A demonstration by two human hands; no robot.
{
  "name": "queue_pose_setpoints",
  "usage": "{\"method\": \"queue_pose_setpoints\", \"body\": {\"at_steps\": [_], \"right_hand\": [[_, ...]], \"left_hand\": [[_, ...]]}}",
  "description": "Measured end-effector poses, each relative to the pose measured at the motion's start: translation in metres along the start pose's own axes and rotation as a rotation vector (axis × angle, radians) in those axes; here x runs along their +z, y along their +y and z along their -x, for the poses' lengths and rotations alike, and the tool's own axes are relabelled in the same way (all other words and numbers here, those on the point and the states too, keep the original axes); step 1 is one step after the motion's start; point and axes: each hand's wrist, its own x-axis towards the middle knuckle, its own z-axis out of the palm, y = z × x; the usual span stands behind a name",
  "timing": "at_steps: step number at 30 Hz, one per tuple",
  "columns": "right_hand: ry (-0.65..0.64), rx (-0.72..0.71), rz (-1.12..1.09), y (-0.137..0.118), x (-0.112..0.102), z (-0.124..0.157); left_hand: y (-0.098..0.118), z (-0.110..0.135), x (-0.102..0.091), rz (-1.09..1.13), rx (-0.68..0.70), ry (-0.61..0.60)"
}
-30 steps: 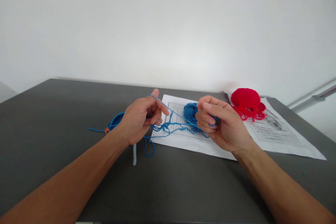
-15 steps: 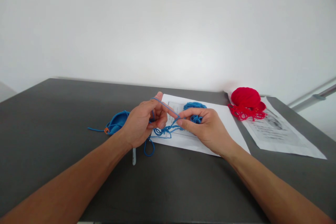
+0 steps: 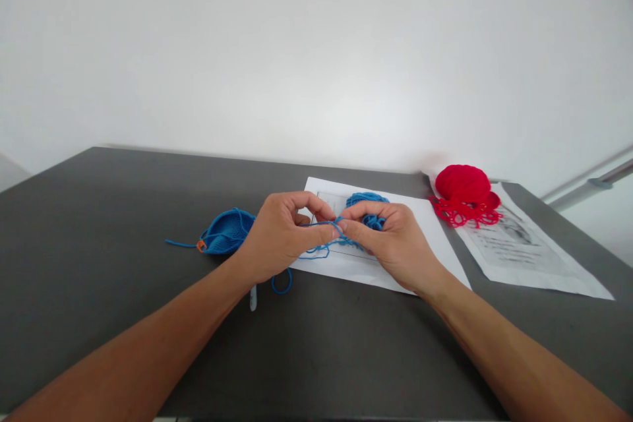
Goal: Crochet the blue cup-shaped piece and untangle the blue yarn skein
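Observation:
Over the white printed sheet (image 3: pixel 430 257), my left hand (image 3: pixel 287 234) and my right hand (image 3: pixel 390 241) meet fingertip to fingertip. Both pinch a strand of blue yarn (image 3: pixel 338 221) between thumb and forefinger. Behind my right hand lies a skein of blue yarn (image 3: pixel 366 198), partly covered by the fingers. Left of my left hand rests a blue crocheted piece (image 3: pixel 227 231) with an orange stitch marker (image 3: pixel 201 246) and a loose tail. A loop of yarn (image 3: pixel 281 282) hangs below my left wrist, beside the pale handle (image 3: pixel 253 298) of a tool mostly hidden by that wrist.
At the right, a ball of red yarn (image 3: pixel 463 184) with red crocheted work (image 3: pixel 465 213) sits on a second printed sheet (image 3: pixel 539 257). The dark grey table (image 3: pixel 99 264) backs against a white wall. A metal rail (image 3: pixel 583 191) runs beyond its right edge.
My left hand has turned and moved right, bringing its thumb and forefinger to the yarn at my right fingertips. The strand stretched over its forefinger has come off. My right hand has barely moved.

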Motion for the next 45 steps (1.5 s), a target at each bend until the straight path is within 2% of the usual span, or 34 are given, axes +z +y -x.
{"method": "queue_pose_setpoints", "body": {"at_steps": [4,9,14,24,30,36,40,45], "right_hand": [[0.018,0.006,-0.009,0.0028,-0.0006,0.0004],[0.020,-0.001,-0.019,0.0017,-0.0001,0.0012],[0.017,-0.020,0.025,-0.0002,-0.0009,0.0012],[0.020,-0.074,0.261,-0.0034,-0.0012,0.0010],[0.080,-0.116,0.351,-0.0022,0.0003,0.0030],[0.110,-0.146,0.374,0.0007,0.0003,0.0036],[0.119,-0.146,0.368,0.0021,0.0025,0.0042],[0.109,-0.117,0.291,0.0017,0.0048,0.0041]], "left_hand": [[0.0031,0.0000,0.0003,-0.101,0.026,0.039],[0.0034,0.0006,0.0009,-0.066,-0.009,-0.015],[0.0013,-0.0002,0.0019,0.062,-0.026,-0.047],[0.0013,0.0001,0.0087,0.395,-0.067,-0.116],[0.0002,0.0023,0.0067,0.546,-0.181,-0.286],[0.0013,0.0010,0.0044,0.502,-0.289,-0.351],[-0.0005,0.0001,0.0046,0.467,-0.305,-0.322],[-0.0045,-0.0019,0.0020,0.413,-0.295,-0.377]]}}
